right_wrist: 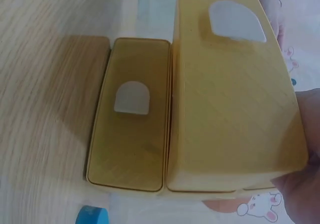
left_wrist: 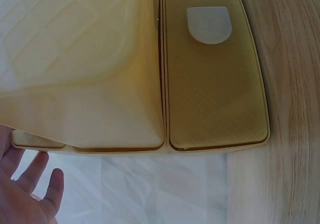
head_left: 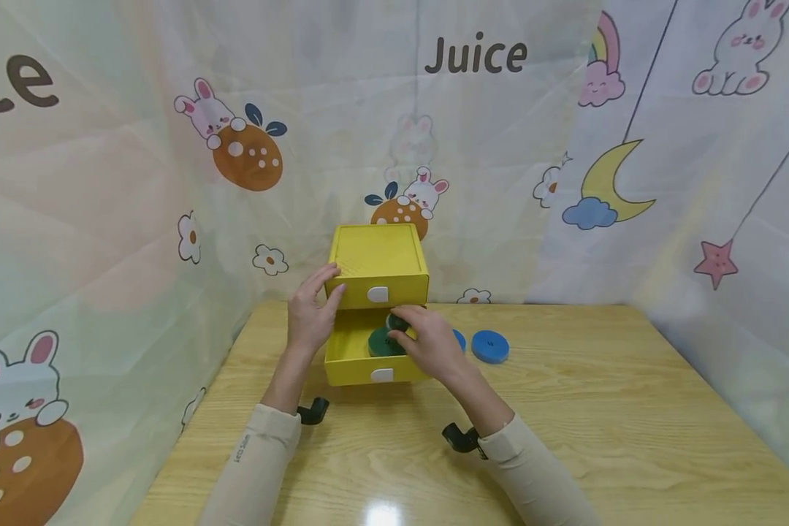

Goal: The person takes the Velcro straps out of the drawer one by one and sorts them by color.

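A yellow drawer cabinet stands on the table, its middle drawer pulled out toward me. My left hand holds the cabinet's upper left corner, thumb against the front and fingers by the top edge. In the left wrist view, several of its fingers lie spread beside the cabinet's side. Over the pulled-out drawer, my right hand pinches a small dark green disc between thumb and fingers. A larger green disc lies in that drawer, partly covered by the hand.
To the cabinet's right, a blue disc lies on the wooden table, with another blue disc half hidden behind my right hand. Below the pulled-out drawer, the bottom drawer is closed. A printed cloth hangs behind the table.
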A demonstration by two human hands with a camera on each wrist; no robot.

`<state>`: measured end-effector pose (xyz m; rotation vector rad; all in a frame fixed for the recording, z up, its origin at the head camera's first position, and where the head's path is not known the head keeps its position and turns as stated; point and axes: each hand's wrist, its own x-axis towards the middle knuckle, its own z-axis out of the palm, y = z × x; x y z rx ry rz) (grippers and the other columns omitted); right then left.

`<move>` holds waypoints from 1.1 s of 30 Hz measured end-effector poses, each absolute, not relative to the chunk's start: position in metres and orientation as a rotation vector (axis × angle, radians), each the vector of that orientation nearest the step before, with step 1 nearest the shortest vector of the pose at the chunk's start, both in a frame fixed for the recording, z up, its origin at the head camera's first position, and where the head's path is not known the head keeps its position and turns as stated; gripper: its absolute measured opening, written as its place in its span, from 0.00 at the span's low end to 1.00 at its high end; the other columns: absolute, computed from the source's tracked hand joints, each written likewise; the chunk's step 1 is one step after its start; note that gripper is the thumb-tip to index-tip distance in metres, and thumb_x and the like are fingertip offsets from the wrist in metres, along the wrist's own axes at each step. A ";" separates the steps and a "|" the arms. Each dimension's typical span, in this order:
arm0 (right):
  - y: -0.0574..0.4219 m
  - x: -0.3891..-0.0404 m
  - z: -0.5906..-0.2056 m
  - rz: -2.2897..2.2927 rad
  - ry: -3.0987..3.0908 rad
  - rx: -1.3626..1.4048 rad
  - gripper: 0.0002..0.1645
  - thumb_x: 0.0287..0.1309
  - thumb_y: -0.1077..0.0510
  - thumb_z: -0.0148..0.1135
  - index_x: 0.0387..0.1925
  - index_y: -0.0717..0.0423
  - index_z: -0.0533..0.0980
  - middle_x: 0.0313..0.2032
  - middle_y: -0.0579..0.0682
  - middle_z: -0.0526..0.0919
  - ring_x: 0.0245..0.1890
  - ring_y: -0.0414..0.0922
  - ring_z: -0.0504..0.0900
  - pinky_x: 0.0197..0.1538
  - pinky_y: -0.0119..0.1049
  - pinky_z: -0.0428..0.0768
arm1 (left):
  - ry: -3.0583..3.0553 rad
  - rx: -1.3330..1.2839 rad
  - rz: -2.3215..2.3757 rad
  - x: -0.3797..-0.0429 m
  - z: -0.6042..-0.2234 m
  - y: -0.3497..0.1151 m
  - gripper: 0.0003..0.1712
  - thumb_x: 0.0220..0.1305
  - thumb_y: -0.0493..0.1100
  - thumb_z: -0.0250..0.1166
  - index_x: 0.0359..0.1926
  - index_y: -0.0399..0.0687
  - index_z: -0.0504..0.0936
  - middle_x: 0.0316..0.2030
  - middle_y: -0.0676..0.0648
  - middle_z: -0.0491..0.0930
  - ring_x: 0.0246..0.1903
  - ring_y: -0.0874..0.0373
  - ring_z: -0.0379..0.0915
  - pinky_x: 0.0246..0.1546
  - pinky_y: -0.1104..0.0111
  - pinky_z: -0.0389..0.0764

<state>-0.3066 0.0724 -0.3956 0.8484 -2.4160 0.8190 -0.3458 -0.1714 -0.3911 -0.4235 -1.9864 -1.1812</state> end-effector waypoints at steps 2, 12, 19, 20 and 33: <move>0.076 -0.307 -0.396 0.823 -2.398 0.849 0.23 0.63 0.56 0.74 0.58 0.58 0.82 0.56 0.54 0.87 0.56 0.51 0.86 0.58 0.46 0.85 | -1.985 -0.426 -1.184 -0.346 -0.392 -0.172 0.18 0.69 0.39 0.71 0.58 0.43 0.86 0.63 0.45 0.83 0.66 0.48 0.77 0.69 0.52 0.75; 0.095 -0.306 -0.394 0.751 -2.259 0.880 0.23 0.61 0.59 0.75 0.57 0.60 0.82 0.56 0.54 0.86 0.57 0.52 0.86 0.59 0.45 0.85 | -1.988 -0.411 -1.200 -0.343 -0.397 -0.174 0.18 0.69 0.39 0.70 0.58 0.44 0.86 0.63 0.46 0.83 0.67 0.50 0.77 0.68 0.52 0.76; 0.104 -0.309 -0.393 0.737 -2.249 0.867 0.23 0.60 0.60 0.76 0.55 0.61 0.83 0.54 0.55 0.86 0.54 0.51 0.88 0.56 0.44 0.87 | -1.989 -0.416 -1.202 -0.343 -0.397 -0.173 0.17 0.69 0.38 0.70 0.58 0.43 0.86 0.63 0.46 0.83 0.67 0.50 0.76 0.68 0.53 0.76; 0.105 -0.310 -0.394 0.733 -2.256 0.859 0.22 0.60 0.59 0.76 0.55 0.61 0.83 0.54 0.55 0.86 0.53 0.51 0.88 0.55 0.44 0.87 | -1.989 -0.418 -1.202 -0.343 -0.397 -0.173 0.17 0.69 0.38 0.70 0.58 0.43 0.86 0.63 0.46 0.83 0.67 0.50 0.76 0.68 0.53 0.76; 0.132 -0.318 -0.400 0.713 -2.255 0.809 0.23 0.60 0.56 0.77 0.54 0.60 0.84 0.50 0.55 0.88 0.45 0.49 0.90 0.46 0.43 0.89 | -1.987 -0.431 -1.191 -0.344 -0.392 -0.172 0.18 0.69 0.39 0.71 0.58 0.42 0.86 0.63 0.45 0.83 0.66 0.49 0.77 0.68 0.52 0.77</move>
